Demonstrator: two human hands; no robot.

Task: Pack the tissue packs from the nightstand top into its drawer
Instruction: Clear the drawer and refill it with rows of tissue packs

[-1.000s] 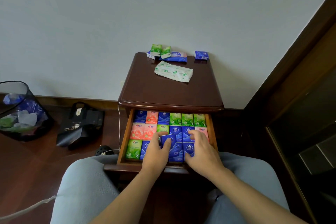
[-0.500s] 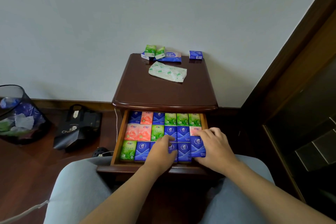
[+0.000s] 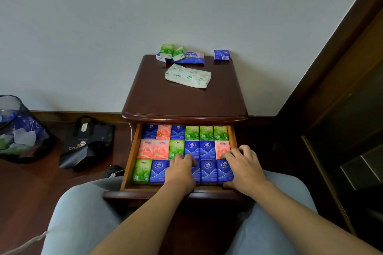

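Now my left hand point(image 3: 179, 173) and right hand point(image 3: 244, 168) press flat on blue packs point(image 3: 208, 171) in the drawer point(image 3: 129, 163). Packs stand upright in rows. A back pack point(image 3: 193, 57) reads "Deeyeo".

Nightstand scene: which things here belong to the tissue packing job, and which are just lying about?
Job:
wooden nightstand drawer
small green tissue packs
small blue tissue pack
flat blue and pink pack
soft white and green pack
left hand
right hand

Lying about:
black mesh bin
black bag

We saw drawer point(image 3: 132, 157) open, tissue packs point(image 3: 192, 149) in three flat rows | loose packs point(image 3: 172, 53) sat at nightstand point(image 3: 184, 105) rear.
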